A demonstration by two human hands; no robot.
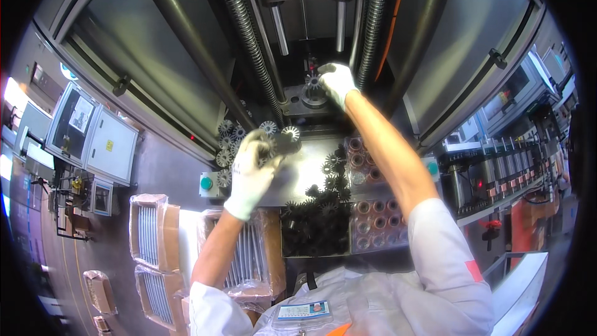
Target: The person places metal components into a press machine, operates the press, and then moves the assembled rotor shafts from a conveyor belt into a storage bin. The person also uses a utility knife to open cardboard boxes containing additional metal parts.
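Observation:
My left hand (pixel 250 171), in a white glove, is curled with thumb and fingers round a toothed metal core (pixel 267 144); the fingers partly hide it. Beside it is another toothed core (pixel 290 132) with a bright end face. My right hand (pixel 338 83), also gloved, reaches into the press. Its fingers close at the edge of a small toothed core (pixel 313 81) just above a round metal fixture (pixel 313 96). Whether this core touches the fixture I cannot tell. Several more toothed cores (pixel 225 143) stand grouped left of my left hand.
Black toothed pieces (pixel 314 230) fill a tray near my body. Right of it, clear trays (pixel 373 224) hold copper-coloured rings. Steel columns (pixel 429 25) and springs (pixel 245 31) flank the press. Green buttons (pixel 206 183) sit at the table's sides. Cardboard boxes (pixel 171 230) stand lower left.

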